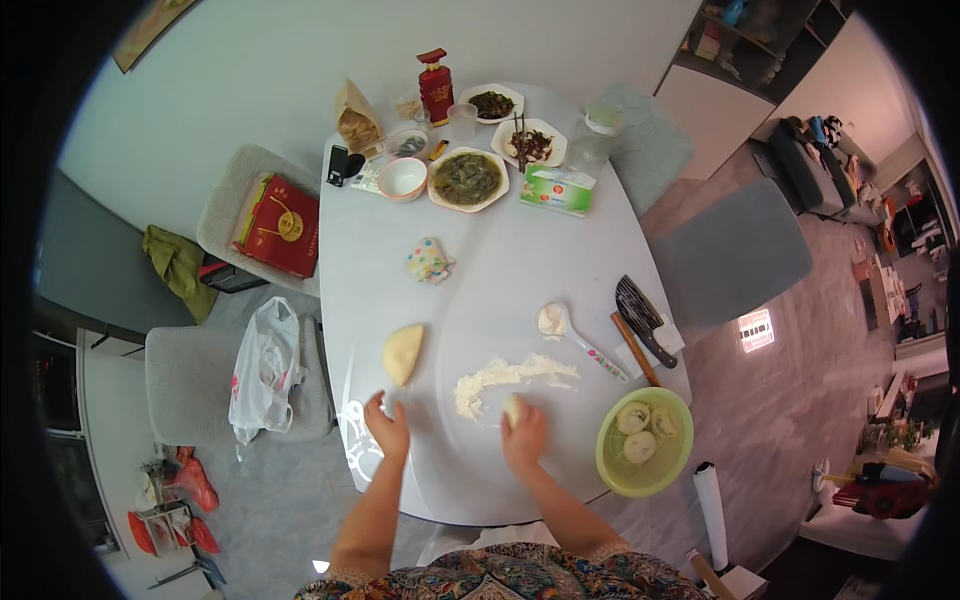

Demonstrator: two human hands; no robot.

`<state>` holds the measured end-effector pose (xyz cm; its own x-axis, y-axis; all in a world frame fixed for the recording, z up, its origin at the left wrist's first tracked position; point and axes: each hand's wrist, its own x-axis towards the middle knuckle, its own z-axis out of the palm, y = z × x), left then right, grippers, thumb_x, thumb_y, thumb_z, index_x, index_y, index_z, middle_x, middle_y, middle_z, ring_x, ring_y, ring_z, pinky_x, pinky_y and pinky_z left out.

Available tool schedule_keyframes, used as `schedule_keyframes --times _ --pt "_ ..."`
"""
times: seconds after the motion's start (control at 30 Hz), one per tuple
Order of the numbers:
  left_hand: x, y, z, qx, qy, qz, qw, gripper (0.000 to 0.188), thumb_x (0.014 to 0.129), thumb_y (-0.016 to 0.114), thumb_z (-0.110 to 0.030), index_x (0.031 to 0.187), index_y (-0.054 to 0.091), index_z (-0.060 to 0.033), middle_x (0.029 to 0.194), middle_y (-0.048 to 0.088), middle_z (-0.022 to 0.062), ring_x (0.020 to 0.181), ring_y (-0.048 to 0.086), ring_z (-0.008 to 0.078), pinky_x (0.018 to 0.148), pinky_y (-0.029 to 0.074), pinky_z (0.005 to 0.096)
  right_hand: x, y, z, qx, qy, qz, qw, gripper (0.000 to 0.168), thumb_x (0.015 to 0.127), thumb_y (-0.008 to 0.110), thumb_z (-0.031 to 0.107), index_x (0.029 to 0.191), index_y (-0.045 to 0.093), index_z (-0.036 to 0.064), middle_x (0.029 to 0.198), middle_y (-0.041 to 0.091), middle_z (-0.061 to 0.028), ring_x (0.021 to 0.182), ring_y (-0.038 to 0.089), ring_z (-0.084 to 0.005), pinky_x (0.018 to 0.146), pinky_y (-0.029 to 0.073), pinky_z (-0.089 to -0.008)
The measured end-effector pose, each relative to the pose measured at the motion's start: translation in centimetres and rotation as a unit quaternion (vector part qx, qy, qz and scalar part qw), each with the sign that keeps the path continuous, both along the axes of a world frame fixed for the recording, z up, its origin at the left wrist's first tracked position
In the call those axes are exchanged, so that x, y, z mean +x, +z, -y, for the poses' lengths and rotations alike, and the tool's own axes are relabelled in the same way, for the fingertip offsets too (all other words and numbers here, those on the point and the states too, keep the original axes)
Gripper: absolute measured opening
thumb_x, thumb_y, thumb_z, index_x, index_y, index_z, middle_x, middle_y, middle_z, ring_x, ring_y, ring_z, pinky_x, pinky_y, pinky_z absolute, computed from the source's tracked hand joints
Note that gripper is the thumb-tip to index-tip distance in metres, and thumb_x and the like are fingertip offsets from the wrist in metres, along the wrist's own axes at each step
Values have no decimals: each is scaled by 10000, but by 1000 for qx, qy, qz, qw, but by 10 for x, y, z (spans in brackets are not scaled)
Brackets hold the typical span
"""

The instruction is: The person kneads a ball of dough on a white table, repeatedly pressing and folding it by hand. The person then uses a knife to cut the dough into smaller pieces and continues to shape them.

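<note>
My right hand (pixel 525 433) grips a small lump of pale dough (pixel 513 409) just below a streak of white flour (pixel 510 376) on the table. My left hand (pixel 388 426) hovers at the left with its fingers apart and nothing in it. Above that hand lies a larger half-round piece of dough (pixel 403 355). A flower-handled spoon (pixel 555 320) with flour in its bowl rests beyond the streak. On the right, a green plastic basket (pixel 606 459) holds several round filled buns or patties (pixel 639 447).
A cleaver (pixel 637 307) and a wooden rolling pin (pixel 634 346) lie near the right edge of the white table (pixel 510 270). A polka-dot cloth bundle (pixel 430 261) sits farther back. Behind it stand dishes (pixel 468 179), a tissue pack (pixel 557 190), a red bottle (pixel 436 86) and a glass jug (pixel 592 142).
</note>
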<state>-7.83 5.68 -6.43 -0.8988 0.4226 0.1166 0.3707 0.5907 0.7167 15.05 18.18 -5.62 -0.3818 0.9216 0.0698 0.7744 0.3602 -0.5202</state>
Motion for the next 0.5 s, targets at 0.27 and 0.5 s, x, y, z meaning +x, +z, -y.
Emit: schedule_keyframes --times 0.27,0.5 --pt "111 8 76 25 -28 244 969 213 867 620 1 1080 624 -3 1035 617 125 871 633 216 706 533 305 -58 7 19 17 310 -6 951 572 775 784 275 1298 586 156 1094 598 -86 1049 568 -294 851 488 -425" --pt "116 -29 122 54 -5 363 930 143 913 642 -60 1036 630 13 863 683 63 774 659 138 698 539 267 -49 8 -2 68 314 39 946 598 750 803 311 1274 573 137 1034 570 -77 967 566 -269 782 484 -431"
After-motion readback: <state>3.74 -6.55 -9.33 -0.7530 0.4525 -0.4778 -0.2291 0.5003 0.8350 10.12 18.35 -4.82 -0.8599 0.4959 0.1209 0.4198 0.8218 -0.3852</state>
